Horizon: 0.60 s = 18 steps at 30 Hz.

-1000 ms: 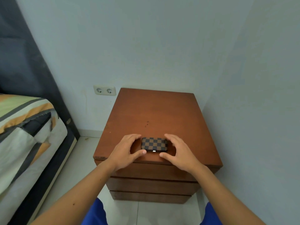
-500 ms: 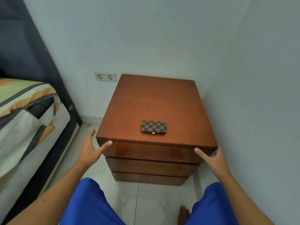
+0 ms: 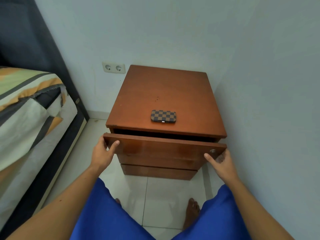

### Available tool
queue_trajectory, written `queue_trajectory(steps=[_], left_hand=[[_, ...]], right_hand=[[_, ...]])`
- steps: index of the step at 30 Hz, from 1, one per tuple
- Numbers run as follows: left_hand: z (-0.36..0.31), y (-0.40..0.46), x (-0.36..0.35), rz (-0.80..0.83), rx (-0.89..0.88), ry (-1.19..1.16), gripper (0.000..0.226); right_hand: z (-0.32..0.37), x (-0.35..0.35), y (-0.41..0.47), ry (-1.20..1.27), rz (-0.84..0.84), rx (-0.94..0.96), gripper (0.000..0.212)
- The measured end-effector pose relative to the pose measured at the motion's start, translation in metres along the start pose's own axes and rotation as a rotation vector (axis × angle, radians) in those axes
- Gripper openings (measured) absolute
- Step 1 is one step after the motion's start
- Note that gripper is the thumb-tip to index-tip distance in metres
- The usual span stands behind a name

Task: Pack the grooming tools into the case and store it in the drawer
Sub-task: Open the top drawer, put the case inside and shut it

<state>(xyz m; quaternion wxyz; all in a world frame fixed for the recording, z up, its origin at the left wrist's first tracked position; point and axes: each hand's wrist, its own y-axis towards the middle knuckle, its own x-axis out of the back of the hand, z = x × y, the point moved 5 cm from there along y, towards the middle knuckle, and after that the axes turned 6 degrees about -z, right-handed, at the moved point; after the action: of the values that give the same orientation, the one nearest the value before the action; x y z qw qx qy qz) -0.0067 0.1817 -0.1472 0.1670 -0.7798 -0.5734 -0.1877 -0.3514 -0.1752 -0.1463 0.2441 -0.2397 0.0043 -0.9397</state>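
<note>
Two hands on top drawer front, one at each end. Far left of frame: bed [image 3: 26, 101] with striped cover, dark headboard [image 3: 34, 40] running up to upper left. Left of centre, on wall: double socket [image 3: 113, 67], just beside back left corner of nightstand [image 3: 164, 94]. Lower left of centre: left hand [image 3: 102, 153] gripping left end of drawer [image 3: 164, 148], thumb laid across front face, other fingers wrapped behind edge and hidden. Centre: drawer pulled partly out, dark gap showing under nightstand top; inside not visible. Just above gap, on nightstand top near front edge: checkered case [image 3: 163, 116], closed, lying flat, small light clasp facing camera; touched by neither hand. Below open drawer: two lower drawers, flush. Bottom centre: blue shorts [image 3: 107, 213], bare foot [image 3: 192, 210] on pale floor tiles. Right of centre: right hand [image 3: 223, 163] gripping right end of drawer, thumb on front face just below small round metal lock [image 3: 212, 151], other fingers curled behind edge. Right of frame: plain pale wall, nightstand close against it
</note>
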Motion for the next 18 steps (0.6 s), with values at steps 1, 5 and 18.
queue_trajectory(steps=[1, 5, 18], left_hand=[[0.001, -0.004, 0.002, -0.008, 0.001, 0.013, 0.06], [0.006, -0.026, 0.01, -0.014, 0.021, 0.014, 0.067], [0.01, -0.108, 0.04, -0.054, -0.007, 0.05, 0.058]], right_hand=[[0.0, 0.001, -0.005, -0.008, 0.011, 0.0, 0.111], [-0.001, 0.007, -0.023, -0.041, 0.038, -0.006, 0.102], [-0.015, 0.035, -0.088, -0.095, 0.102, -0.027, 0.103]])
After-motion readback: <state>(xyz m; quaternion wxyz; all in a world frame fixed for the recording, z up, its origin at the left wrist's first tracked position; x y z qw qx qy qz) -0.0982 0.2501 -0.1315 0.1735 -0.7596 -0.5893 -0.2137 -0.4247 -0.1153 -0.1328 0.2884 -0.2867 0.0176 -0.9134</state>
